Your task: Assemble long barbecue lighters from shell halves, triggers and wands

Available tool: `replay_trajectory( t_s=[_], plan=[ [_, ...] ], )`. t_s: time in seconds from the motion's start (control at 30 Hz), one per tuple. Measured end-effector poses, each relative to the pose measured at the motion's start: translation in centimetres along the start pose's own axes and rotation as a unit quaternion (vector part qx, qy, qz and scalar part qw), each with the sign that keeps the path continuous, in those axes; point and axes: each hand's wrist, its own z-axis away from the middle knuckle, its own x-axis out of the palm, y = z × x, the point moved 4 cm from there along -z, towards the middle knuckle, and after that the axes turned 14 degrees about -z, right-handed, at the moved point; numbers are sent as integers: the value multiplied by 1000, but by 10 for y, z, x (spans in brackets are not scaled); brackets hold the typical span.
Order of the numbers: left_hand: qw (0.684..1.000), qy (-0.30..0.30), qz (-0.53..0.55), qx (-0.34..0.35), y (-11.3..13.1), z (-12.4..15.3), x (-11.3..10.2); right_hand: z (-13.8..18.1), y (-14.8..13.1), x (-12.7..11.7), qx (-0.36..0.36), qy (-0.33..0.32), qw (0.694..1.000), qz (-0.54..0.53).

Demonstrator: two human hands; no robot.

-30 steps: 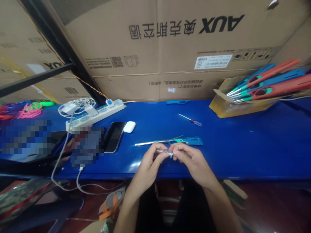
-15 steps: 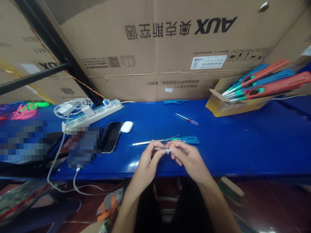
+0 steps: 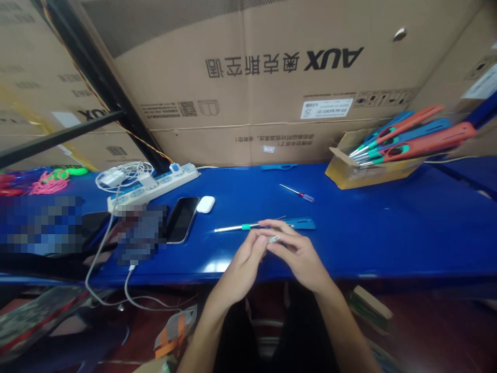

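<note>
Our left hand point(image 3: 244, 256) pinches the small part point(image 3: 273, 239) on the near side of the rod point(image 3: 231, 228); its pale end protrudes beside our right hand's point(image 3: 303, 256) curled fingers, whose grip we cannot tell. That end points rightward, roughly parallel to the rod.

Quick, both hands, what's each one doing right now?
Left hand: closed, thumb and fingers pinching a small pale part.
Right hand: fingers curved around the same part; whether it grips can't be told.
</note>
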Motion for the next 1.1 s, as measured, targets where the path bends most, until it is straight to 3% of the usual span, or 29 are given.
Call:
replay_trajectory(
  t_s=[0.13, 0.23, 0.3, 0.37, 0.47, 0.53, 0.6, 0.73, 0.87, 0.93, 1.1],
  plan=[
    [996, 4, -68, 49, 18, -5, 0, 5, -5, -13, -48, 92, 995, 2],
    [975, 32, -178, 129, 31, -29, -18, 5, -14, -44, -62, 185, 981, 14],
    [950, 36, -252, 181, 38, -58, -31, -6, -26, -73, -61, 208, 973, 84],
    [931, -13, -319, 178, 39, -93, -38, -29, -38, -99, -51, 158, 970, 176],
    [882, -175, -418, 129, 33, -136, -31, -76, -43, -129, 24, 29, 969, 243],
    [857, -231, -450, 95, 32, -152, -25, -104, -36, -140, 101, -43, 964, 244],
    [836, -257, -478, 78, 34, -158, -20, -124, -30, -144, 128, -73, 962, 231],
    [834, -270, -475, 73, 36, -155, -15, -135, -24, -141, 72, -40, 968, 236],
    [849, -270, -446, 81, 34, -149, -17, -120, -26, -125, 81, -112, 952, 273],
    [850, -266, -445, 90, 32, -147, -18, -112, -29, -119, 115, -158, 941, 275],
    [855, -208, -461, 118, 28, -142, -19, -93, -30, -120, 289, -266, 890, 230]
  ],
)
